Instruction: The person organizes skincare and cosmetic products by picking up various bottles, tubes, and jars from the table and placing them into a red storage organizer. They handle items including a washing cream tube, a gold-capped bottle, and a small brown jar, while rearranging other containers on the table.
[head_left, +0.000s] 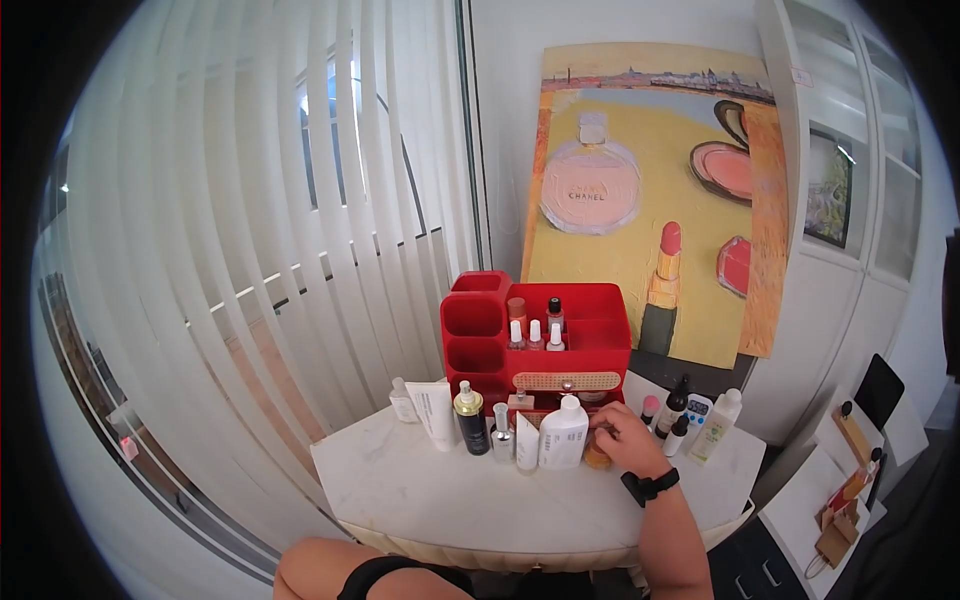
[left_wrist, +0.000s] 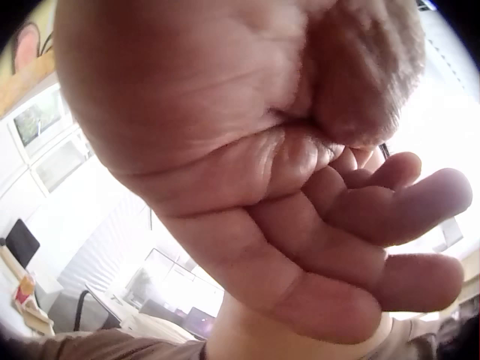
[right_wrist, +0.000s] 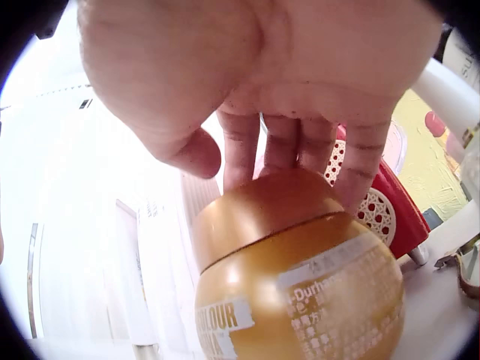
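Observation:
Beside the white bottle (head_left: 564, 438), my right hand (head_left: 628, 440) is over an amber jar (head_left: 597, 456) with a golden lid. In the right wrist view my right hand (right_wrist: 262, 82) has its fingers reaching down behind the lid (right_wrist: 266, 214) of the jar (right_wrist: 307, 292); their tips are partly hidden. The thumb appears left of the lid, with a gap between them. Loosely bent fingers of my left hand (left_wrist: 255, 165) hold nothing in the left wrist view; that hand cannot be made out in the head view.
A red organizer (head_left: 605, 340) with small bottles stands at the back of the marble table (head_left: 400, 490). Tubes and a dark bottle (head_left: 470, 420) are left of the white bottle. More bottles and a small digital device (head_left: 697, 407) stand right of my hand.

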